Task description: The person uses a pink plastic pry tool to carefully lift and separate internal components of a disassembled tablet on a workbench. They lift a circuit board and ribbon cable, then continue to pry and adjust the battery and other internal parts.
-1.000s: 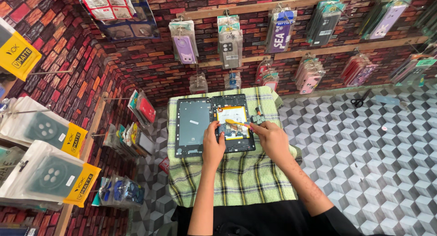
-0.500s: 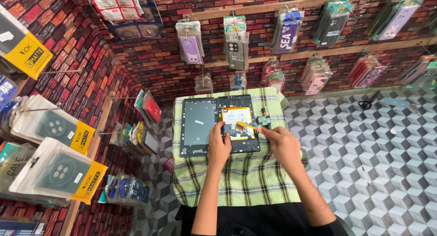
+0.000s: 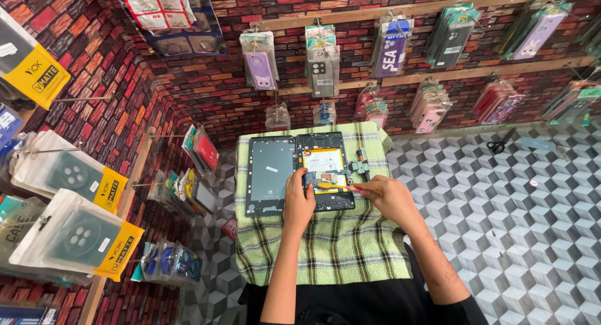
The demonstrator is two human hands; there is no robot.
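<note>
On the green plaid cloth (image 3: pixel 325 250), the left hand (image 3: pixel 298 203) presses flat on the opened dark tablet body (image 3: pixel 327 171) near the far edge; the right hand (image 3: pixel 388 196) pinches a yellow-handled screwdriver (image 3: pixel 335 186) over it. The detached grey back panel (image 3: pixel 270 173) lies beside. Packaged phone cases (image 3: pixel 322 62) hang on the brick-patterned wall (image 3: pixel 206 93) beyond.

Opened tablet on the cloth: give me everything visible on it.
The opened tablet lies flat on the green plaid cloth, back removed, dark frame around a pale battery and small boards below it. The grey back cover lies alongside on its left. The left hand presses its lower edge; the right hand brings a yellow-handled tool onto its lower part.
</note>
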